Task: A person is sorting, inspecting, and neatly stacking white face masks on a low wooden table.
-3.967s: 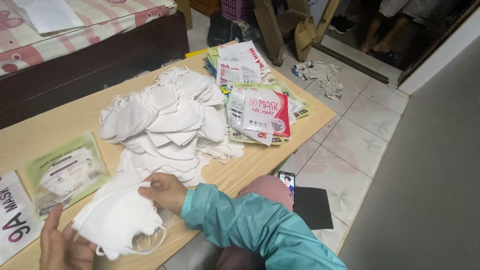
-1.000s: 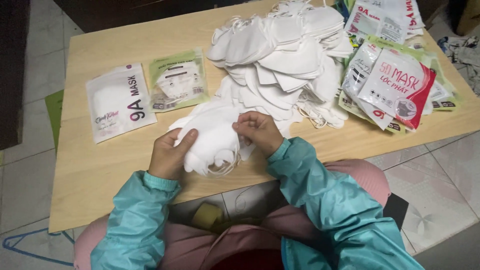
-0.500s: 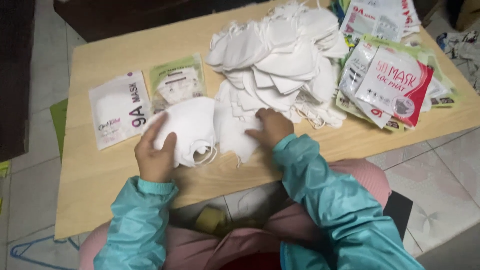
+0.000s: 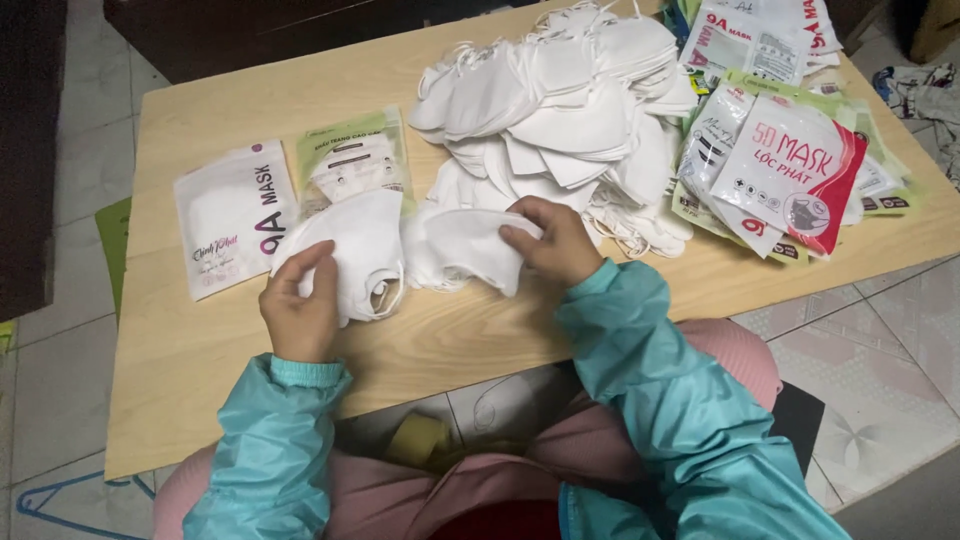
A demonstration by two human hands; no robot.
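Observation:
My left hand (image 4: 300,310) grips a small stack of folded white face masks (image 4: 350,250) just above the wooden table (image 4: 200,360). My right hand (image 4: 550,240) pinches another white mask (image 4: 455,250) at the near edge of a big heap of loose white masks (image 4: 560,110). The two hands are a short way apart, each with its own masks. Both sleeves are teal.
Two flat sealed mask packets lie at the left: a white one (image 4: 230,215) and a green-edged one (image 4: 350,155). A pile of printed mask packets (image 4: 790,170) fills the right end of the table. Tiled floor surrounds the table; my knees sit under its near edge.
The one bundle held by both hands a second ago is now split: my left hand carried its stack leftward, my right hand took hold of a mask by the heap.

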